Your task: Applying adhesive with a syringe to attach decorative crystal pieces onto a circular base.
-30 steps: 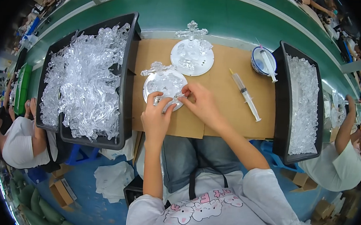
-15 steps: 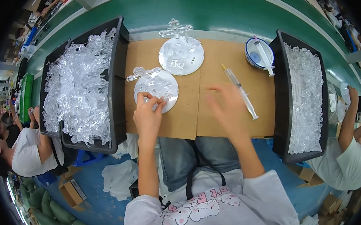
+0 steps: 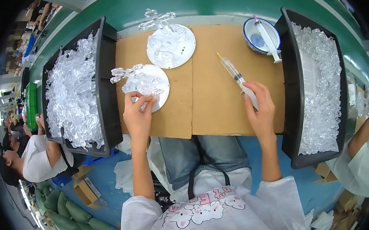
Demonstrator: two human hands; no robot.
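My left hand (image 3: 138, 116) pinches a small clear plastic piece (image 3: 143, 106) at the near edge of a white round disc (image 3: 161, 97), its fingertips closed. Clear plastic parts (image 3: 141, 83) cover much of that disc, and a clear branched part sticks out at its upper left. To the right, my right hand (image 3: 260, 108) has its thumb and fingers closed round the plunger end of a syringe (image 3: 234, 72) with a yellow needle tip. The syringe lies slantwise over the cardboard, its tip pointing to the far left.
A second white disc (image 3: 187, 51) with clear parts sits farther back. A blue-rimmed bowl (image 3: 247, 30) holds another syringe (image 3: 265, 33). Black bins (image 3: 105, 88) (image 3: 290, 79) full of clear plastic pieces flank the cardboard sheet (image 3: 218, 117). Other people sit at both sides.
My right hand has moved right and down from the middle of the cardboard and closed on the syringe. My left hand stays at the near disc. The whole view has shifted slightly.
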